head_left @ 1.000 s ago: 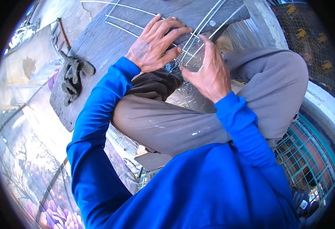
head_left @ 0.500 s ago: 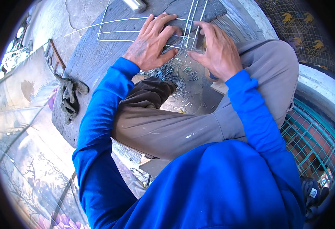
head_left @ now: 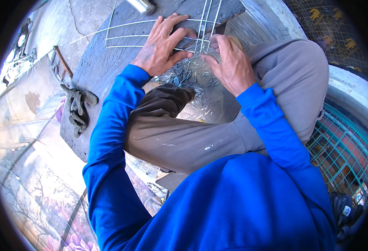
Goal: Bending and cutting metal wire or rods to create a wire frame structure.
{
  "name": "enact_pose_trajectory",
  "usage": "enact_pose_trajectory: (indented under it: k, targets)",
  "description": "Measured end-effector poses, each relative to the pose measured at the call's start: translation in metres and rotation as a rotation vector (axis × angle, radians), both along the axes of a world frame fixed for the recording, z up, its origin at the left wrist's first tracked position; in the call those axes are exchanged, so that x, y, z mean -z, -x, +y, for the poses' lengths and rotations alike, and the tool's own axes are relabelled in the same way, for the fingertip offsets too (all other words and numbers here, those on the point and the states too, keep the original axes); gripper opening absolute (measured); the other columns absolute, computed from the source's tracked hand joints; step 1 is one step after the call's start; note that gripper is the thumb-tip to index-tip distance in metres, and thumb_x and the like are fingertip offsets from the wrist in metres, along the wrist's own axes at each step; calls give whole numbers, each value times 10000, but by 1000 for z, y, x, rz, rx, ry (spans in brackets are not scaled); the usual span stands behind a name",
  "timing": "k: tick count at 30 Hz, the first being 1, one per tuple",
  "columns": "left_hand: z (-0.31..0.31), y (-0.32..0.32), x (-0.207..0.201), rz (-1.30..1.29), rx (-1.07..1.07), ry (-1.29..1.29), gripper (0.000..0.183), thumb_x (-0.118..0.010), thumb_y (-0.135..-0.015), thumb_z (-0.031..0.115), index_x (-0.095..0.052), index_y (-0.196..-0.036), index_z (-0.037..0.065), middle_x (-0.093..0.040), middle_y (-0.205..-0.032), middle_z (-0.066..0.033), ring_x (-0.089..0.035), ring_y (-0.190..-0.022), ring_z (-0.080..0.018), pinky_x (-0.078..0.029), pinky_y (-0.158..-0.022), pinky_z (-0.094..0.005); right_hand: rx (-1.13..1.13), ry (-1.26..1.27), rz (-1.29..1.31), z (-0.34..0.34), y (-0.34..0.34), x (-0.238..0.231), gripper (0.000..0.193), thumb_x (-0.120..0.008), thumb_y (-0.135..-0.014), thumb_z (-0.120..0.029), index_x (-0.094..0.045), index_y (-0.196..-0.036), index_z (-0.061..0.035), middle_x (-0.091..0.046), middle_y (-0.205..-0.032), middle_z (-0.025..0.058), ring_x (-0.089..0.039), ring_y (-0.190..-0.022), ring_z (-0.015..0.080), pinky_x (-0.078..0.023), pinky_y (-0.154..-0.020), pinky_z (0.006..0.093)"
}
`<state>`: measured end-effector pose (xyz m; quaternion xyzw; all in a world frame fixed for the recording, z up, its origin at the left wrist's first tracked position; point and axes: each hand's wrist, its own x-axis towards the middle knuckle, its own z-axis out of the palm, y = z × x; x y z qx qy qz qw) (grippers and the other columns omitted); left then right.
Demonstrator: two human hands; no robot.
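Thin pale metal wires (head_left: 129, 36) cross one another in a loose grid on a dark, worn wooden board (head_left: 94, 62). My left hand (head_left: 161, 48) lies over the lengthwise wires, its fingers stretched out and its thumb apart, pressing them against the board. At the grid's right side, my right hand (head_left: 233, 65) has its fingers curled and its thumb beside the lower end of an upright wire (head_left: 215, 21). It seems to grip that wire; the exact contact is small and partly hidden. Several short cut wire bits (head_left: 196, 85) are heaped below both hands.
A shiny metal cylinder (head_left: 143, 6) lies at the board's far edge. A dirty grey glove (head_left: 78, 109) rests on its left side. My bent legs in grey trousers (head_left: 184, 140) frame the near side. A teal wire basket (head_left: 339, 146) stands at the right.
My right hand has moved left and slightly nearer, and its index finger has curled in more. The upright wires have shifted slightly left. My left hand stays over the lengthwise wires.
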<state>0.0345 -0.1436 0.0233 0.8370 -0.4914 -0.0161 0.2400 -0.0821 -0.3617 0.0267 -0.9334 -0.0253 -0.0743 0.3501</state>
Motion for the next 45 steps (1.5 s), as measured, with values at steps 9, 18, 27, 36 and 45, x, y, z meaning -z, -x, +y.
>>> enact_pose_trajectory:
  k: [9, 18, 27, 36, 45]
  targets:
    - [-1, 2, 2, 24, -35, 25, 447, -795, -899, 372, -633, -1283, 210, -442, -1587, -134, -348, -1535, -389, -208, -1285, -629, 3, -88, 98, 2, -2, 1, 395, -786, -920, -163, -558, -1200, -3, -690, -1094, 233, -703, -1003, 408, -571, -855, 472]
    - [-2, 2, 4, 29, -48, 50, 457, -822, -867, 382, -652, -1254, 208, -454, -1584, -128, -358, -1527, -391, -207, -1288, -627, 35, -182, 128, 5, -2, 2, 360, -794, -903, -111, -556, -1150, -1, -715, -1059, 210, -739, -990, 350, -590, -842, 444]
    - [-4, 5, 3, 60, -69, 60, 447, -843, -840, 331, -673, -1232, 199, -483, -1564, -113, -394, -1504, -382, -219, -1282, -619, 47, -206, 135, 5, -1, 4, 354, -801, -901, -128, -558, -1132, -11, -720, -1034, 191, -734, -944, 341, -587, -812, 439]
    - [1, 0, -3, 107, -37, -13, 500, -870, -798, 250, -637, -1211, 90, -444, -1568, -220, -380, -1494, -459, -238, -1247, -668, -5, -168, 186, -9, -3, 0, 434, -825, -899, -223, -571, -1198, -38, -744, -1012, 178, -740, -956, 362, -586, -791, 455]
    - [3, 0, -11, 132, -48, -18, 495, -872, -801, 223, -635, -1216, 91, -441, -1567, -205, -380, -1492, -445, -249, -1243, -655, 32, -155, 276, -79, -31, -69, 258, -747, -1011, -277, -752, -1155, -62, -741, -1018, 19, -682, -989, 105, -545, -878, 287]
